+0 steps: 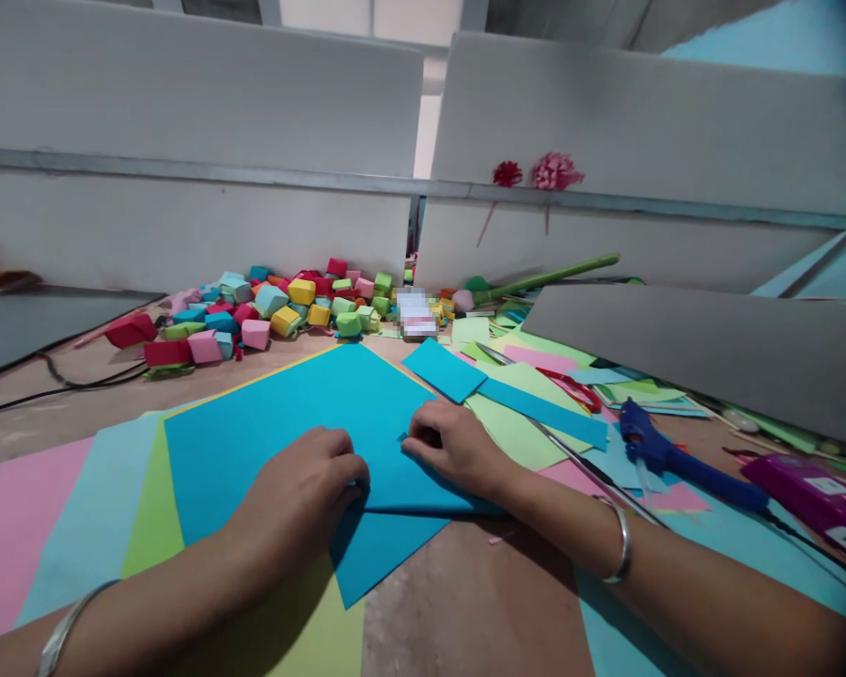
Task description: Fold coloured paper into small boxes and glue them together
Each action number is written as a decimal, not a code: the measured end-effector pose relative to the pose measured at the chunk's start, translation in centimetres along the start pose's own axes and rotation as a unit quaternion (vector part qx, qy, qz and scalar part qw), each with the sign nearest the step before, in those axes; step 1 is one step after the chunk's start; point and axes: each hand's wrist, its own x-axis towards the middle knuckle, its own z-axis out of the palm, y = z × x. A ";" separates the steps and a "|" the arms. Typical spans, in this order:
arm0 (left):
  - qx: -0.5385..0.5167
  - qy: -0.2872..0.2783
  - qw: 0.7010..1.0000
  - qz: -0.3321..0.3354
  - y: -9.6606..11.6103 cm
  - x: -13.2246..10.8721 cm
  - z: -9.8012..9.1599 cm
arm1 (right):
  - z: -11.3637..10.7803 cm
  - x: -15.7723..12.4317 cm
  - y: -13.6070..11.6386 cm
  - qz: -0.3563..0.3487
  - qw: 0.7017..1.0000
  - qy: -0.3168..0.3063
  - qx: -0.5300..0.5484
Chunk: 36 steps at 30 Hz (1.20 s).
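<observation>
Large blue paper point(268, 423) lies in front of me, with a folded layer along its near right side and a pointed corner below. My left hand point(317, 480) rests on the paper's near part, its fingers curled together at the fold. To its right, my right hand point(444, 442) pinches at the paper's surface, thumb and forefinger nearly together; a tiny dark blue bit shows by the fingertips. A small blue rectangle point(444, 369) and a blue strip point(542, 411) lie beyond the right hand.
Colourful paper cubes point(272, 301) are heaped at the back. Pink point(21, 527), light blue and green sheets lie left. On the right are a blue glue gun point(691, 461), red-handled scissors point(571, 387), paper scraps and a purple box point(810, 498). Two paper flowers point(554, 172) hang behind.
</observation>
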 end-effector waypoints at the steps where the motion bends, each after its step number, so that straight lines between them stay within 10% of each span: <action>1: 0.021 0.017 0.999 0.025 0.0 0.0 0.1 | 0.0 0.0 0.0 0.005 1.000 0.000 0.003; 14: 0.090 -0.077 0.959 0.257 1.4 0.9 -1.4 | -0.1 0.1 -0.1 0.023 1.000 0.000 0.003; 36: -0.013 -0.104 0.961 0.257 2.8 3.9 0.6 | -0.2 0.2 0.2 0.020 1.000 -0.015 0.006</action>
